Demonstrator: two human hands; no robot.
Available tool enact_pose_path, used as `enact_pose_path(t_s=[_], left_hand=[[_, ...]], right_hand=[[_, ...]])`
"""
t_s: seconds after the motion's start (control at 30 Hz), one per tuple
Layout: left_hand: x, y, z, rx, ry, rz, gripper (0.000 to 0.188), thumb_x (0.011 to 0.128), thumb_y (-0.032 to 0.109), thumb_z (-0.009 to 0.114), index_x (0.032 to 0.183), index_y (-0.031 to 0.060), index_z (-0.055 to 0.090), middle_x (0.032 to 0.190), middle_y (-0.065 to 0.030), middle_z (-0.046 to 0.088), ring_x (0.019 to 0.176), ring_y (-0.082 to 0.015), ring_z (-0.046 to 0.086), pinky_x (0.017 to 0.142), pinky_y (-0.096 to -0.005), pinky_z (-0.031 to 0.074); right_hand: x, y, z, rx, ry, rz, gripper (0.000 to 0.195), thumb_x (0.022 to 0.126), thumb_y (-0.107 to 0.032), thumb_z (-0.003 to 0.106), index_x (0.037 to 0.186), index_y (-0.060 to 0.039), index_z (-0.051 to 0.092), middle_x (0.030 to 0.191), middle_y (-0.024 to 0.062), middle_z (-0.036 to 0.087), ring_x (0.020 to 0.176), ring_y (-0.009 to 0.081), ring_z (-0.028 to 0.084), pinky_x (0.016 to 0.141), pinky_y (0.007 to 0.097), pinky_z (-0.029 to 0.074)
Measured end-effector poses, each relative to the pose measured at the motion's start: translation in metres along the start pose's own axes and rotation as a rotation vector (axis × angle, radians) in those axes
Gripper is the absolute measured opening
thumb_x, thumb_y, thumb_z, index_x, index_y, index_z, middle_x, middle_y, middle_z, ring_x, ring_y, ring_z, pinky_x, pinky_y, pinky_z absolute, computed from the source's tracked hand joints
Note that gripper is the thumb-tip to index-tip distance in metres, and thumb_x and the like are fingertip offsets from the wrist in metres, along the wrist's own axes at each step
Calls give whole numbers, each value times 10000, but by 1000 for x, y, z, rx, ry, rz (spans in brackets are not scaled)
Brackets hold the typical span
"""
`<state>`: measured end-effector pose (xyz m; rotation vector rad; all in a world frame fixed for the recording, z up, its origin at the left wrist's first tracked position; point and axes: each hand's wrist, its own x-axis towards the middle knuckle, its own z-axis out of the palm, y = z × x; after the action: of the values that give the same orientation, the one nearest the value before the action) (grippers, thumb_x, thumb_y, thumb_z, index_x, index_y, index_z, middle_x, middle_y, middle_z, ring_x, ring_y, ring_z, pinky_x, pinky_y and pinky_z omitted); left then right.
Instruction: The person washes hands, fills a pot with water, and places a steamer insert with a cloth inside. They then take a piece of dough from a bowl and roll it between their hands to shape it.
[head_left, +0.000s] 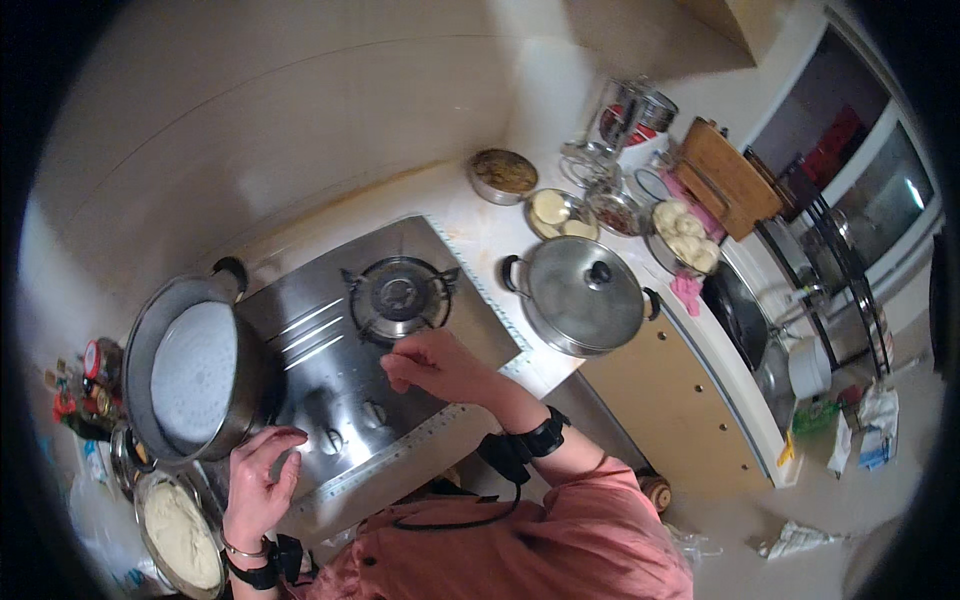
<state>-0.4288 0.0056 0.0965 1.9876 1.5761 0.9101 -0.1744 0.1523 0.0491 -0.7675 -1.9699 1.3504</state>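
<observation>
My left hand (262, 476) is over the front left edge of the steel gas hob (315, 390), its fingers apart and curved, holding nothing. Just beyond it, a deep dark pot (255, 375) sits on the hob's left side with pale, cloudy liquid or a pale disc inside. My right hand (435, 367) hovers in front of the bare right burner (401, 296), fingers curled; whether anything is inside them cannot be told. To the right, a lidded steel pot (577, 300) stands on the counter. A bowl of dough (184, 536) lies at the lower left, beside my left wrist.
Behind the lidded pot stand a plate of pale flat rounds (551, 206), a round tin of brown food (504, 172) and a bowl of pale dough pieces (684, 240). A wooden board (727, 180) leans near the sink (776, 382). Bottles and jars (90, 390) crowd the far left.
</observation>
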Motion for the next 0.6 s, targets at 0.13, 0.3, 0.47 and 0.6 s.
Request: enact_pose_path(t_s=[0.13,0.3,0.47,0.6], left_hand=[[26,5,37,-36,-116,-44,157,790,31,602,930,-19,652,933,-182,656,834,-354,642,745,-361,507],[54,14,84,16,-217,3,189,814,76,618,973,-16,664,905,-155,664,640,-233,620,552,-290,469],[73,26,114,51,-315,37,217,807,117,635,981,-11,662,881,-170,668,615,-247,610,547,-306,453],[79,31,128,104,-384,39,219,806,125,644,969,-20,664,858,-174,672,632,-260,629,571,-318,468]], right_hand=[[-55,30,-37,126,184,233,376,953,-303,555,728,-4,592,611,34,597,564,98,560,524,254,440],[-118,56,-87,157,323,405,361,951,-304,568,753,-5,603,651,17,600,576,80,554,527,235,445],[-158,73,-115,82,431,490,337,944,-304,582,775,-15,617,644,7,592,579,71,547,525,227,447],[-177,81,-122,151,502,529,325,940,-304,583,782,-24,629,644,-1,593,585,69,546,512,226,432]])
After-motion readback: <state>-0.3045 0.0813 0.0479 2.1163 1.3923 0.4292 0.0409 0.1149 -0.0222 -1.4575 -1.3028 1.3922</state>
